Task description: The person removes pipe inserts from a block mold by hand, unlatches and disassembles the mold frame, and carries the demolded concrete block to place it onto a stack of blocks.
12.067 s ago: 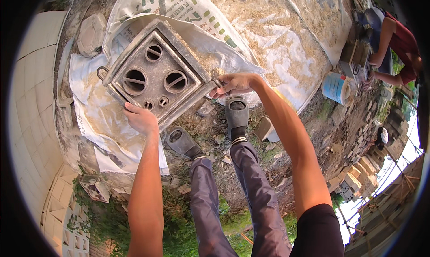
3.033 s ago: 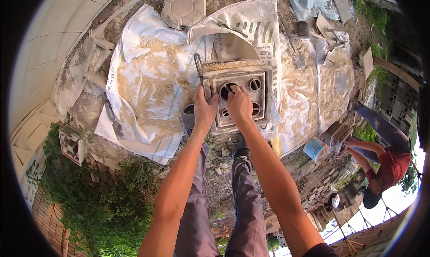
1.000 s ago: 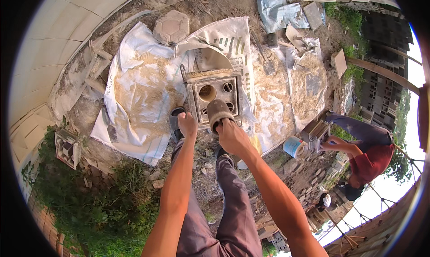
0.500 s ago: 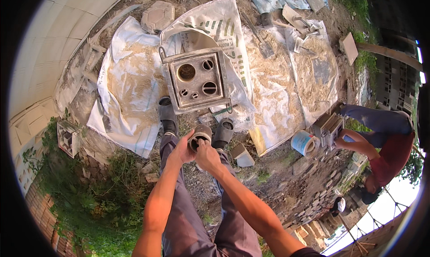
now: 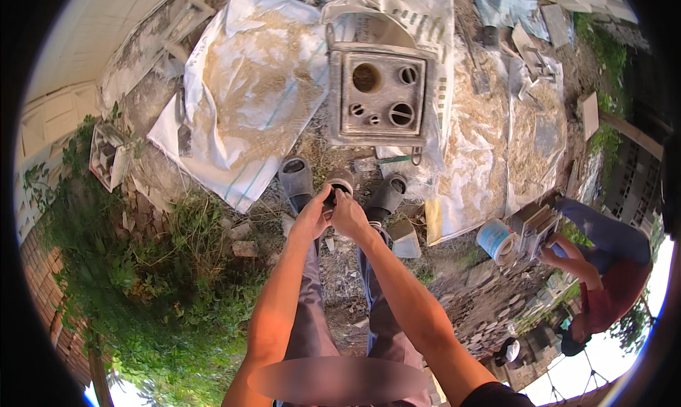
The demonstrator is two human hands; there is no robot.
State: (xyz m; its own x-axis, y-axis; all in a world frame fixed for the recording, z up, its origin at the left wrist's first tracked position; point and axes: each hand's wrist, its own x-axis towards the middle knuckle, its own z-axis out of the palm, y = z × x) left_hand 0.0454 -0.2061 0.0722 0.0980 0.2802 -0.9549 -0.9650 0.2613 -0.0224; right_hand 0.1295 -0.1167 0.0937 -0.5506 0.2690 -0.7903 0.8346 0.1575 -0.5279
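Observation:
Between my shoes I hold a short brown-grey hollow cylinder [image 5: 340, 174] with a dark opening facing me. My left hand [image 5: 312, 215] is closed around its left side. The fingers of my right hand [image 5: 349, 214] are closed at its mouth, and their tips are partly hidden inside the opening. Beyond my feet stands a square metal mould [image 5: 383, 136] with a raised rim, wire handles and several round holes of different sizes. Dark crossbars span some of the holes. It rests on white woven sacking [image 5: 443, 3].
Sand-covered sacks [image 5: 266, 74] lie left and right of the mould. A trowel [image 5: 480, 81] lies on the right sacks. A white-blue bucket [image 5: 496, 238] stands at right beside a crouching person [image 5: 617, 265] handling a block. Plants [image 5: 163, 286] grow at left; a pale block [image 5: 406, 240] sits by my right shoe.
The view has shifted, so the mould and my feet appear farther right. My hands have tilted the cylinder away and stay on it, with the right fingers still at its opening.

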